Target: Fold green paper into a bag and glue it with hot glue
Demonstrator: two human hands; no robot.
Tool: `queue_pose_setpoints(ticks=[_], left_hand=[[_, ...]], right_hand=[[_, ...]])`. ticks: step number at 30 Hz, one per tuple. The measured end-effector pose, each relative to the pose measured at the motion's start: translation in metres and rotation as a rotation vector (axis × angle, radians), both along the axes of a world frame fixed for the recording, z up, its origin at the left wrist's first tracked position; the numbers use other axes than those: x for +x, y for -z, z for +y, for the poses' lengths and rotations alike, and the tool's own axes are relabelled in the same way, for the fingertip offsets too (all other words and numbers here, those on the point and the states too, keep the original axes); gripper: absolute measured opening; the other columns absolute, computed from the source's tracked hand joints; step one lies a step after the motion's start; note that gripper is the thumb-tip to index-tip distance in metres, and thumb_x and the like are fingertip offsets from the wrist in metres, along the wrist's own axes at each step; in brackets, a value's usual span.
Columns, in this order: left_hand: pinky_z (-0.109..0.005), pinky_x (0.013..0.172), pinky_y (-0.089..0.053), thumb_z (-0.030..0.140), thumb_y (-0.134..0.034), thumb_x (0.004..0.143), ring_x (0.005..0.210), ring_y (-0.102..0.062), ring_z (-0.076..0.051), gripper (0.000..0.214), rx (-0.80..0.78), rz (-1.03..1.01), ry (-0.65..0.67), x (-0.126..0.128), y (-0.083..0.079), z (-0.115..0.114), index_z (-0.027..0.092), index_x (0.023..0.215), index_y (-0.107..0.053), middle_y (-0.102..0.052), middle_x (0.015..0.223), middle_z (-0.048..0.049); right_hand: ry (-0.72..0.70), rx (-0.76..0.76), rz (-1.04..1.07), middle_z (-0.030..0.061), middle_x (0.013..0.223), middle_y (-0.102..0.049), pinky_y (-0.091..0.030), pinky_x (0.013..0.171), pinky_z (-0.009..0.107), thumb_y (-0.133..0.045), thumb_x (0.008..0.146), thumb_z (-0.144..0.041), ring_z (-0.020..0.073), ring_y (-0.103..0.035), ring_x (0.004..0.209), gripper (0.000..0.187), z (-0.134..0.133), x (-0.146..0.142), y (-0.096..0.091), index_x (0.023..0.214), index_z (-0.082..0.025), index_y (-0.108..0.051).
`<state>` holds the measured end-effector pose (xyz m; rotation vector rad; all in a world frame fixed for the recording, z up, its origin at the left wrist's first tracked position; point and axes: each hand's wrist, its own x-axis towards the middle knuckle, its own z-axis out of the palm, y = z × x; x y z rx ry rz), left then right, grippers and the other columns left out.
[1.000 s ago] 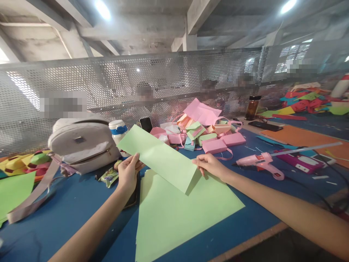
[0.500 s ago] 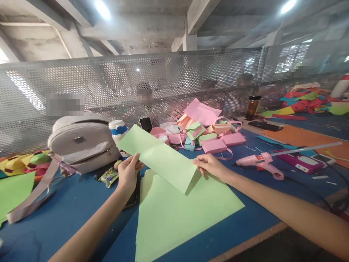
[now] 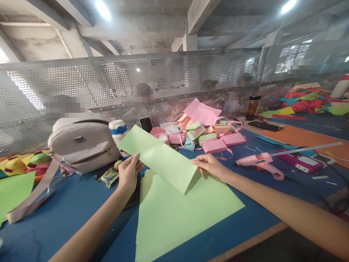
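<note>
While a stack of green sheets (image 3: pixel 174 214) lies on the blue counter (image 3: pixel 68 211) near its front edge, the left hand (image 3: pixel 127 174) and right hand (image 3: pixel 211 165) pinch a folded green sheet (image 3: pixel 159 157) above it, fingers (image 3: pixel 135 158) closed on its edges. A pink glue gun (image 3: pixel 259 162) lies toward the right edge.

Perforated metal screen (image 3: pixel 174 83), bare concrete beams (image 3: pixel 191 18), bright ceiling lamps (image 3: pixel 103 9), blue tabletop (image 3: pixel 68 207), perhaps windows far right (image 3: pixel 293 58)
</note>
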<state>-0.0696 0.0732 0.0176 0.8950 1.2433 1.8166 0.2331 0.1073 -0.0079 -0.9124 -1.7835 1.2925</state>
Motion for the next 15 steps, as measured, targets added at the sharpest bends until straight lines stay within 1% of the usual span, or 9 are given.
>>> queue_pose_setpoints(ticks=[3,6,8,10,12,13,15], left_hand=[[-0.027,0.063,-0.058,0.04,-0.085,0.058,0.057,-0.066,-0.014,0.035,-0.009,0.007,0.011,0.002,-0.001,-0.001,0.014,0.076,-0.069,-0.07,0.065,-0.002],[-0.029,0.063,-0.059,0.039,-0.084,0.06,0.055,-0.065,-0.016,0.034,-0.024,0.019,0.038,0.005,-0.002,-0.003,0.014,0.077,-0.068,-0.069,0.064,-0.0021],[-0.029,0.064,-0.058,0.041,-0.084,0.059,0.055,-0.066,-0.016,0.038,-0.031,0.026,0.074,0.009,-0.002,-0.005,0.013,0.078,-0.068,-0.068,0.062,-0.002],[-0.03,0.063,-0.058,0.045,-0.086,0.057,0.056,-0.065,-0.017,0.042,-0.037,0.031,0.12,0.013,-0.002,-0.008,0.012,0.078,-0.068,-0.066,0.061,-0.0018],[-0.03,0.062,-0.057,0.047,-0.087,0.055,0.054,-0.064,-0.016,0.045,-0.046,0.031,0.162,0.016,-0.001,-0.01,0.012,0.077,-0.067,-0.064,0.058,-0.0003],[-0.03,0.061,-0.057,0.048,-0.088,0.055,0.053,-0.063,-0.015,0.046,-0.051,0.029,0.181,0.018,-0.001,-0.01,0.013,0.076,-0.067,-0.062,0.056,0.0009],[-0.028,0.06,-0.056,0.048,-0.088,0.055,0.05,-0.06,-0.013,0.046,-0.056,0.023,0.215,0.02,-0.001,-0.012,0.014,0.074,-0.065,-0.058,0.053,0.0037]], right_hand=[[0.006,-0.002,-0.002,-0.0023,0.052,-0.057,-0.036,0.048,0.023,-0.067,0.078,-0.059,0.0108,-0.051,0.047,0.045,0.0,0.0,0.0,0.062,-0.019,-0.055],[0.024,0.001,-0.003,-0.0014,0.062,-0.061,-0.036,0.047,0.023,-0.069,0.077,-0.056,0.0126,-0.055,0.054,0.039,0.0,-0.001,0.002,0.077,-0.017,-0.066],[0.034,-0.001,-0.002,-0.0002,0.067,-0.065,-0.038,0.049,0.024,-0.069,0.076,-0.055,0.0137,-0.057,0.056,0.039,0.002,-0.002,0.005,0.085,-0.017,-0.07],[0.038,-0.004,0.006,0.0024,0.074,-0.07,-0.044,0.056,0.027,-0.069,0.075,-0.055,0.0164,-0.061,0.063,0.04,0.003,-0.003,0.008,0.089,-0.017,-0.072],[0.044,-0.006,0.018,0.0053,0.085,-0.073,-0.05,0.068,0.031,-0.072,0.074,-0.053,0.0206,-0.066,0.075,0.04,0.004,-0.003,0.01,0.089,-0.017,-0.073],[0.047,-0.008,0.024,0.0063,0.089,-0.074,-0.051,0.073,0.033,-0.073,0.073,-0.053,0.0225,-0.067,0.081,0.039,0.004,-0.003,0.01,0.089,-0.017,-0.073],[0.052,-0.017,0.032,0.0073,0.092,-0.075,-0.051,0.078,0.036,-0.075,0.071,-0.052,0.0246,-0.068,0.086,0.039,0.004,-0.003,0.01,0.089,-0.017,-0.074]])
